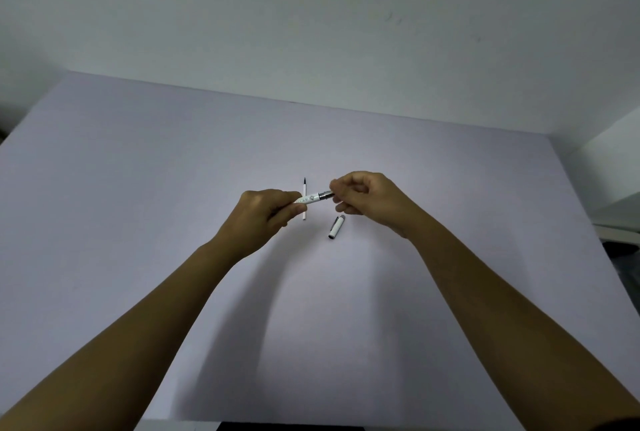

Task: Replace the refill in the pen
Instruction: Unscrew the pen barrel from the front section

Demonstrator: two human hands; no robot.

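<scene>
I hold a white pen (311,198) with a small print pattern level above the table. My left hand (265,217) grips its barrel end. The fingertips of my right hand (363,200) pinch its silver front section, and the tip is hidden inside those fingers. Behind the pen, a thin white refill (304,188) with a black tip lies on the table, pointing away from me. The pen's white cap (336,227) with a silver end lies on the table below my right hand.
The table (173,188) is covered in pale lilac and backs onto a white wall (311,14). A white shelf or box edge (616,215) stands at the right. The table's near edge runs along the bottom of the view.
</scene>
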